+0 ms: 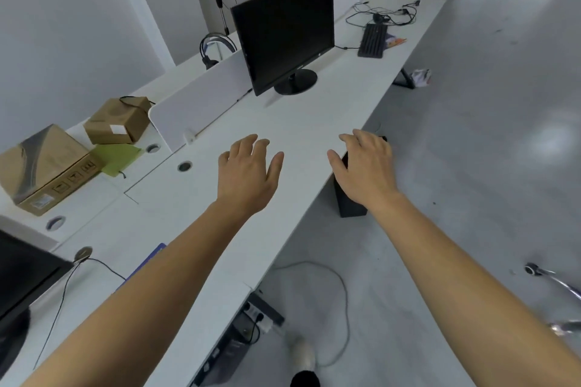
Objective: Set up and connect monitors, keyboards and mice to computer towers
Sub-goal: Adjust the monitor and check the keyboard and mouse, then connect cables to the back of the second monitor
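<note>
part of a near monitor (22, 289) shows at the lower left corner, with a thin black cable (59, 305) running down from a grommet hole beside it. further back on the left, a large cardboard box (44, 166) and a small cardboard box (119, 121) sit on the neighbouring desktop with a green paper bag (118, 157) between them. a white divider panel (201, 104) stands along the back of the long white desk (314, 116), and black headphones (213, 50) show behind it. the left hand (248, 173) hovers palm down over the bare desk, fingers loosely spread, holding nothing. beyond it a black monitor (283, 31) stands upright on its round base on the desk, screen dark. below the desk's near end a second tower (226, 352) and a power strip (262, 313) lie on the floor beside a looping white cable (342, 292). the right hand (366, 166) is spread palm down over the top of a black tower (350, 204), which stands on the floor just beside the desk's front edge; the thumb lies by the tower's top edge, but i cannot tell whether the hand touches it. far along the desk lies a black keyboard (372, 39) with tangled cables (383, 14) behind it. a chrome chair base (553, 276) shows at the right edge.
</note>
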`<state>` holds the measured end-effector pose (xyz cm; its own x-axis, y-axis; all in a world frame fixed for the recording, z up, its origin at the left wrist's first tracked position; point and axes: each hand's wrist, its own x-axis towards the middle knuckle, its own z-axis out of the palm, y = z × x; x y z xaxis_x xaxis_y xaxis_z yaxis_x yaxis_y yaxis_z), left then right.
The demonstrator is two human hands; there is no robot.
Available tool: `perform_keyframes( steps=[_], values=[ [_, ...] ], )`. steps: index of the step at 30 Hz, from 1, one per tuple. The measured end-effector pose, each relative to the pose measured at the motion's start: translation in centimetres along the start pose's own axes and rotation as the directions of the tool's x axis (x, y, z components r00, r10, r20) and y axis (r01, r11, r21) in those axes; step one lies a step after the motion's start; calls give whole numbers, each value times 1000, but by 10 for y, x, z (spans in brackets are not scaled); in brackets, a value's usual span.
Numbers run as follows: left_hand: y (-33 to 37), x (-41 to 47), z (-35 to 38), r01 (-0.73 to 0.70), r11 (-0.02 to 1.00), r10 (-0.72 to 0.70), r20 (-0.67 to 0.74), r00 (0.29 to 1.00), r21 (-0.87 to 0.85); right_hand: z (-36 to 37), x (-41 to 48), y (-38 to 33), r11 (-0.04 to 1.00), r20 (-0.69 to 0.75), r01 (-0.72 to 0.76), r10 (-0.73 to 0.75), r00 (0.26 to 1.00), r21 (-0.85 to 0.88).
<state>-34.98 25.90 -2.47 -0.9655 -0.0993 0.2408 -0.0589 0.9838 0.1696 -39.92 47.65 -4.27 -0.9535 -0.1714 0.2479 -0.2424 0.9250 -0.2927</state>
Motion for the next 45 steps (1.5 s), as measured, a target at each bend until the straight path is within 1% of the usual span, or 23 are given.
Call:
perform_keyframes(
  steps=[4,8,10,12,15,17,21,24,27,29,33,37,41,45],
  values=[
    [29,58,28,-72,997,71,-6,997,-36,8,33,36,998,-1,-35,35,999,-56],
    [71,124,55,-141,982,140,-18,990,-122,-6,68,78,991,-44,-107,103,994,-83],
    [96,162,67,-199,967,197,-25,980,-158,-15,93,103,982,-58,-129,122,991,-135],
    [121,195,79,-231,955,232,-12,973,-186,-22,112,127,969,-71,-183,173,982,-165],
    [153,229,99,-262,940,268,-2,963,-218,-23,131,165,951,-54,-264,259,964,-162],
    [173,251,116,-288,929,291,-22,956,-231,-22,149,195,942,-63,-281,274,960,-181],
    [201,295,147,-267,937,282,37,959,-225,-11,192,249,940,-41,-307,304,952,-152],
    [227,341,176,-206,959,222,63,973,-193,9,249,294,957,-12,-267,267,964,-111],
    [248,384,190,-120,983,134,96,986,-139,20,311,325,978,67,-195,200,977,-78],
    [258,411,191,-57,991,68,87,994,-125,22,351,338,989,108,-139,144,984,-49],
    [270,462,187,80,993,-78,30,997,-88,27,435,360,1000,140,0,-2,990,14],
    [263,493,188,215,974,-216,-6,976,-65,40,503,352,991,173,87,-104,979,103],
    [243,526,197,303,950,-306,-43,951,-68,64,556,335,977,201,170,-193,960,126],
    [217,579,208,375,912,-391,-76,917,-165,87,610,318,965,234,233,-256,938,121]
  ],
)
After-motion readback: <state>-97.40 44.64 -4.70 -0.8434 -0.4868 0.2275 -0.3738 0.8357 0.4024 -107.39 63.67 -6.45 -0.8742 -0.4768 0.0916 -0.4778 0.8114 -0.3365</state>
